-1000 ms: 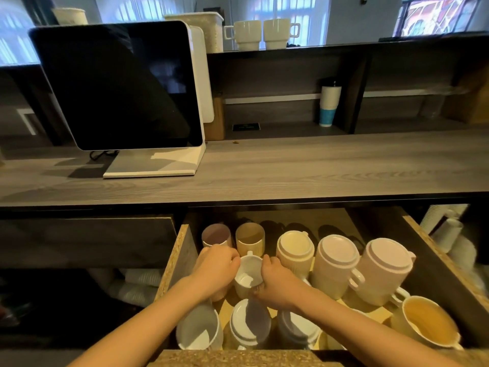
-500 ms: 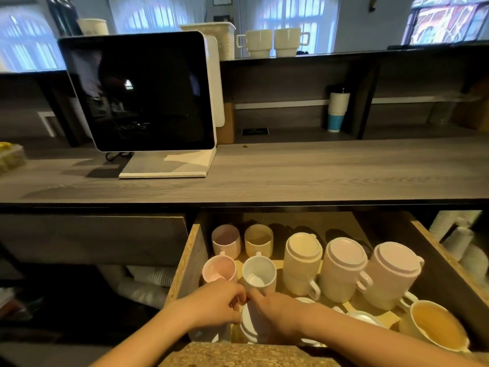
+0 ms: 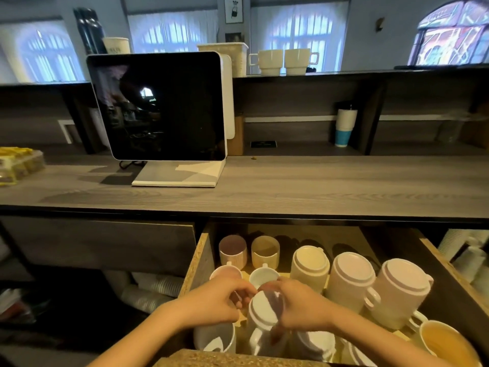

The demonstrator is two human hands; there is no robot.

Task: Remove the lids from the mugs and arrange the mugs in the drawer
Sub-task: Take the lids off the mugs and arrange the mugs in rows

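Four mugs [image 3: 232,251] stand lidless; I have both hands, left hand [image 3: 211,304] and right hand [image 3: 301,307], gripping the lidded white mug [image 3: 264,311], while several lidded mugs [image 3: 353,280] remain in the drawer [image 3: 198,260].

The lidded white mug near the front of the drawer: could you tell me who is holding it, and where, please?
Both hands grip the white mug: right hand on its upper right side, left hand at the lid's left edge.
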